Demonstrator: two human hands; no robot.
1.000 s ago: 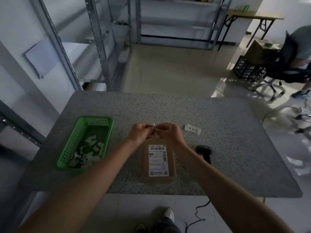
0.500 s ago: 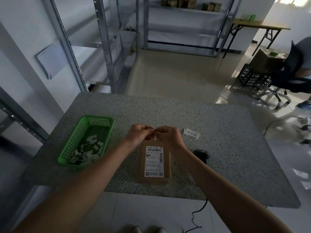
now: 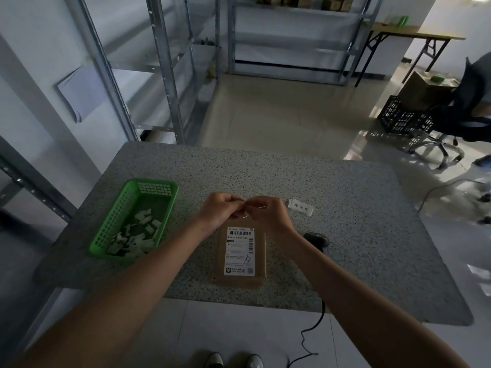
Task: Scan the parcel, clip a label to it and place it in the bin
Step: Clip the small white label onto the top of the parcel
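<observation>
A flat brown parcel with a white shipping label lies on the speckled table near its front edge. Just above the parcel's far end, my left hand and my right hand meet, their fingertips pinched together on a small white clip. Most of the clip is hidden by the fingers. A white label with printed characters lies on the table to the right of my right hand. A black barcode scanner rests behind my right forearm, partly hidden.
A green basket holding several white clips stands at the table's left. The scanner's cable hangs to the floor. Metal shelving rises behind and to the left. A person sits on an office chair at far right beside a black crate.
My hands have stayed pinched together over the parcel's far end. The camera has tilted and shifted slightly, so the scene sits a little differently in view.
</observation>
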